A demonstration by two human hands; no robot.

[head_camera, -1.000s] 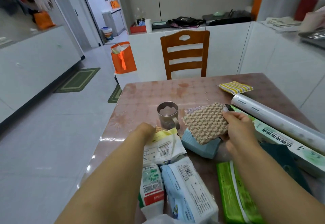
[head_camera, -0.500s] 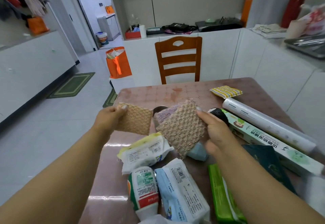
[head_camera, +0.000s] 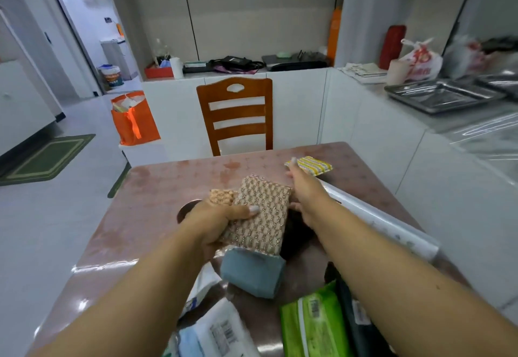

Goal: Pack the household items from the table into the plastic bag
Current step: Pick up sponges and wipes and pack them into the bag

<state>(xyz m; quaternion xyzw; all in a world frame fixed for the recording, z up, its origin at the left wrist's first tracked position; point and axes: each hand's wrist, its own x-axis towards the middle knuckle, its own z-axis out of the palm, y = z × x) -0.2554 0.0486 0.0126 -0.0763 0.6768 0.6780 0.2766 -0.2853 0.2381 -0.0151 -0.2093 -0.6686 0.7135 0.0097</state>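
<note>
Two woven scouring cloths are held together in the left hand [head_camera: 215, 223]: the larger beige-and-gold cloth [head_camera: 259, 216] is pinned under the thumb, and a smaller orange-toned cloth [head_camera: 221, 196] is bunched behind it. The left hand is closed around both, above the table [head_camera: 157, 188].

The right hand [head_camera: 304, 191] is extended forward with fingers open and nothing in it; its fingertips are at the near corner of the yellow striped sponge pad [head_camera: 311, 165], which lies flat near the far edge of the table. Whether contact has been made cannot be told.

The pad is judged light, soft and compressible, with no risk of breakage; a pinch across its near edge, thumb above and fingers beneath, should suffice. The cloths are limp and are best kept gripped in a bundle.

Other items noted on the table: a blue-grey cloth roll [head_camera: 252, 275] directly below the held cloths, a long film roll [head_camera: 375, 222] under the right forearm, a green wipes pack [head_camera: 311, 326] and white wipes packs [head_camera: 215, 331] at the near edge. The film roll is judged stiff and slippery and is best taken mid-length. The wipes packs are judged heavier and pliable.

No plastic bag for packing can be identified with certainty.
</note>
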